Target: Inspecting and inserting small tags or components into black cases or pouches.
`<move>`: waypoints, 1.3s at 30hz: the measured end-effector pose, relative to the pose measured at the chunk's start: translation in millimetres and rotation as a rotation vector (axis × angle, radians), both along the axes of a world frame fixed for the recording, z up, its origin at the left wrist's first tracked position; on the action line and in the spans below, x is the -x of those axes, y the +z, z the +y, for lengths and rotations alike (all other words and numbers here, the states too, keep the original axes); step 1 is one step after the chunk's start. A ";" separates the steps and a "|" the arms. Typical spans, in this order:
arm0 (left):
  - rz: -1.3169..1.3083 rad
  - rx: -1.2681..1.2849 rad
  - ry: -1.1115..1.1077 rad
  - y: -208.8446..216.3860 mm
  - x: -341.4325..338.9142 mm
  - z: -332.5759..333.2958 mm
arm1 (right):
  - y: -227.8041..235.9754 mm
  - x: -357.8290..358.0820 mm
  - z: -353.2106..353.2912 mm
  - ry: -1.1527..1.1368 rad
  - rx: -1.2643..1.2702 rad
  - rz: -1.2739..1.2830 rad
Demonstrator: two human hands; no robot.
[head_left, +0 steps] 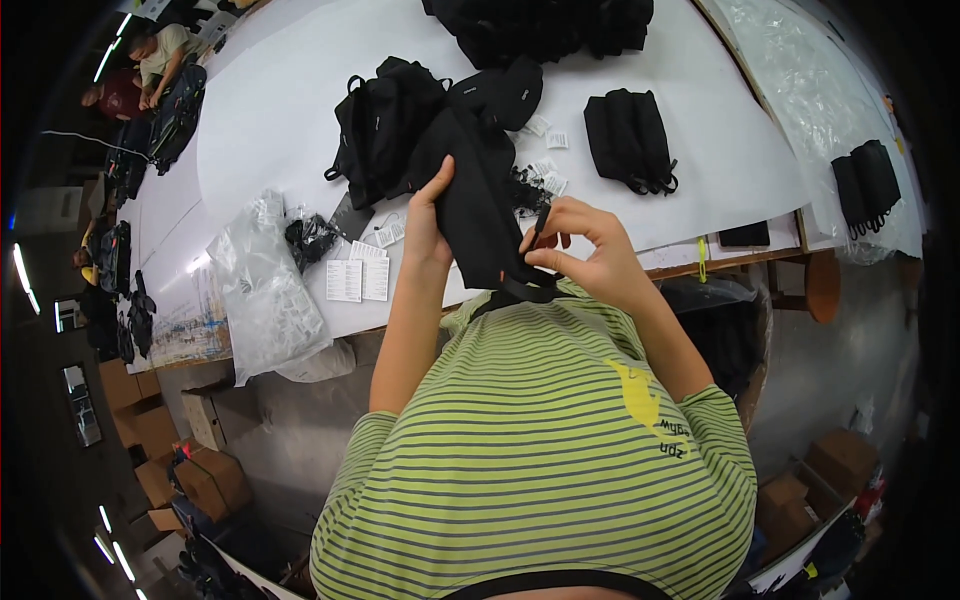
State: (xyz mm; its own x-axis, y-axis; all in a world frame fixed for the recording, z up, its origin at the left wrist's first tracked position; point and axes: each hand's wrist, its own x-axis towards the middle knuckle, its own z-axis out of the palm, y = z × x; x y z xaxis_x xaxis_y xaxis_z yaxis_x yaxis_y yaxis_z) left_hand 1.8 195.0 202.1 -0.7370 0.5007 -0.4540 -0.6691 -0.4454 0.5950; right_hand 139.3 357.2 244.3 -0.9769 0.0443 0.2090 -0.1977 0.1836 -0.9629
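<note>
My left hand (430, 222) is closed round a long, flat black fabric pouch (478, 215), its thumb on the upper face. The pouch is held close to my body, and a small red tab shows near its lower end. On its right edge my right hand (585, 245) pinches a small dark strip (541, 222), perhaps a zipper pull or cord end; I cannot make out which. Beyond the pouch lie a black backpack (385, 125) and a rounded black bag (510, 95). White paper labels (358, 278) and small black cords (528, 190) lie close by.
A crumpled clear plastic bag (265, 285) hangs over the table's front edge at left. Folded black bags (628, 138) lie to the right, with a larger black pile (540, 25) at the back. Two people (165, 55) work far left. Cardboard boxes (210, 480) stand on the floor.
</note>
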 end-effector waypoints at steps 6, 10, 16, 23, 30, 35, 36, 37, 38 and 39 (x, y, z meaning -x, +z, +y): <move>-0.015 -0.023 0.029 -8.6 -1.1 -4.3 | -3.3 -3.0 -0.4 0.057 -0.061 0.018; -0.015 0.016 0.047 -7.6 -4.7 -3.3 | -4.2 -3.0 -1.2 0.082 -0.063 0.022; 0.080 0.004 0.014 -8.0 -1.8 -4.6 | -0.4 0.2 -6.9 -0.019 -0.087 0.018; 0.180 0.115 -0.010 7.2 -16.0 3.9 | -0.3 8.7 -14.4 -0.210 -0.058 0.041; 0.032 0.073 -0.003 -4.9 -8.9 2.4 | 0.4 8.0 -6.2 0.033 0.043 -0.144; -0.020 0.024 -0.021 -18.1 0.0 -11.3 | 2.8 -0.6 -3.6 0.153 0.020 -0.234; -0.022 0.018 0.001 -19.9 -0.3 -11.9 | 3.1 -1.1 -1.9 0.123 -0.039 -0.197; -0.021 0.019 0.002 -20.0 -0.4 -12.7 | 3.3 -1.3 -1.3 0.093 -0.098 -0.160; -0.026 0.036 0.046 -19.1 -0.1 -12.1 | 3.8 -0.6 -1.7 0.091 -0.097 -0.159; -0.029 0.053 0.091 -18.1 0.1 -11.7 | 4.4 0.8 -3.1 -0.135 -0.353 0.023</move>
State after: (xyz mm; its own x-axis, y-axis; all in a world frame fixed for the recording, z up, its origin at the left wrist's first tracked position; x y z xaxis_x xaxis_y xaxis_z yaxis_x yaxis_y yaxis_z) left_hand 1.8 183.3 184.0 -0.7644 0.4072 -0.4999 -0.6447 -0.4734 0.6001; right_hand 138.5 354.0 248.8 -0.9621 0.0941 0.2558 -0.1694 0.5291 -0.8315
